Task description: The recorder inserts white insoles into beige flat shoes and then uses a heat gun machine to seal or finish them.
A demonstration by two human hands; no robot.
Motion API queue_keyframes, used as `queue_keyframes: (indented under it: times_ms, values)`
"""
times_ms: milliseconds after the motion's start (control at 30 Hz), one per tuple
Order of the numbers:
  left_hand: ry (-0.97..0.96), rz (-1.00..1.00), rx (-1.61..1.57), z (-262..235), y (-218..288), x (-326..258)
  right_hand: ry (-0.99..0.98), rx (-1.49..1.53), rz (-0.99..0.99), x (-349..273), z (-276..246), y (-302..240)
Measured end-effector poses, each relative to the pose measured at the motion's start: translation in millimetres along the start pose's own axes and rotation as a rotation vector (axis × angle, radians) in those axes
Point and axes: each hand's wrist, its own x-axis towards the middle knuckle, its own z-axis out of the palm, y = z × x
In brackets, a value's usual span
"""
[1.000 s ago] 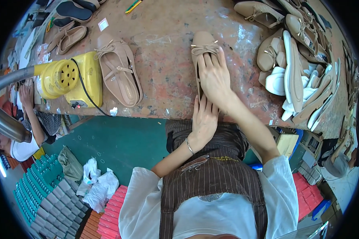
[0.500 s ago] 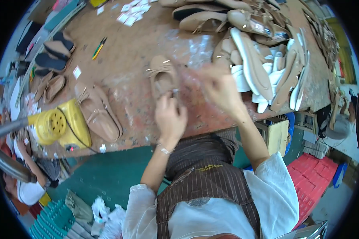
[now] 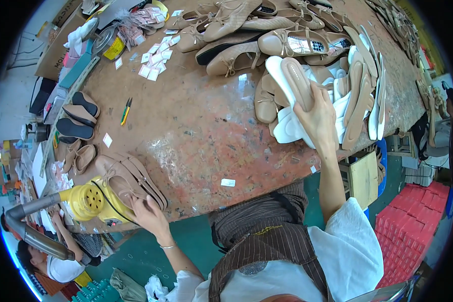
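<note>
My left hand [image 3: 149,217] is at the toe end of a row of beige ballet flats [image 3: 117,182] on the left of the workbench. Its thumb and fingers are apart and touch or nearly touch the nearest shoes. On the right, my right hand [image 3: 321,118] grips the lower end of a beige padded insole [image 3: 296,75], with the thumb on one side and fingers on the other. That insole lies over a pile of white-backed insoles [image 3: 290,128]. Behind them is a heap of beige bow flats [image 3: 236,60].
A yellow machine with a grey pipe [image 3: 88,202] stands beside the left shoes. Small white labels [image 3: 156,60], two pens [image 3: 126,111] and dark-soled shoes [image 3: 75,128] lie farther back. A white tag [image 3: 228,182] is near the front edge. Red boxes [image 3: 407,226] are stacked at right.
The beige ballet flat at the bench's middle is gone from there, and the left row looks fuller. My left hand has moved left to that row; my right hand has moved right onto an insole.
</note>
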Motion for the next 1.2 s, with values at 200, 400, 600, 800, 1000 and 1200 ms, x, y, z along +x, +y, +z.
queue_keyframes:
  times_ms: [200,400,600,800,1000,1200]
  values:
    - [-0.098,-0.27,-1.023,-20,176,41,-0.417,0.638,-0.153,-48,-4,-54]
    - [-0.461,0.052,-1.0,3,250,64,-0.489,0.917,-0.212,-62,17,-60]
    - [-0.451,-0.027,-0.962,46,246,104,-0.242,1.4,0.36,-24,-13,47]
    - [-0.291,0.635,-0.48,71,304,225,0.151,1.652,0.62,-21,-72,109]
    - [-0.259,0.549,-0.258,126,359,323,-0.197,1.871,0.587,-46,-53,65]
    - [-0.106,0.846,-0.424,17,276,244,-0.226,1.82,0.641,-53,-52,80]
